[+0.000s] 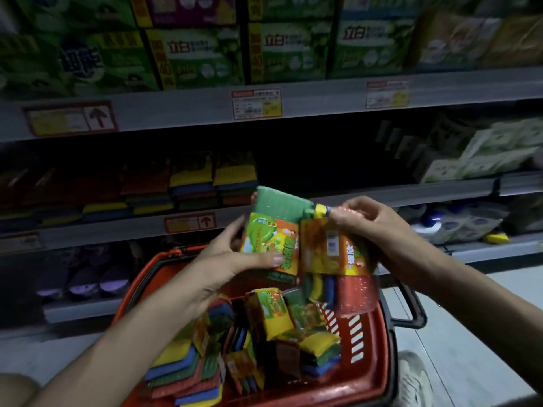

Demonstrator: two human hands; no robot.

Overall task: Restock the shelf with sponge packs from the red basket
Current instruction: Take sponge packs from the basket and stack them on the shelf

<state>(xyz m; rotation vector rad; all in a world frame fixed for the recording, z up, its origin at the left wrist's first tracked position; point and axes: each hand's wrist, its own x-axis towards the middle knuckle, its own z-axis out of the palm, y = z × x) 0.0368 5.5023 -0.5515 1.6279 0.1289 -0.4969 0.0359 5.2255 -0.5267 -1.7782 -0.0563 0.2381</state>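
Left hand (pixel 232 257) grips a green-topped sponge pack (pixel 276 218); right hand (pixel 367 221) pinches another pack (pixel 326 254) touching it. Below both, the red basket (pixel 382 362) holds loose sponge packs (pixel 273 315).

A shop aisle is showing here: long grey shelves (pixel 323 95) are running across the view, carrying printed price labels (pixel 256 103) on their front edges. Identical green boxes (pixel 202 58) are sitting in rows on the upper level, sponge packs (pixel 191 183) are lying stacked below, and a red basket (pixel 373 374) holding more of them is standing on the pale floor (pixel 470 333)
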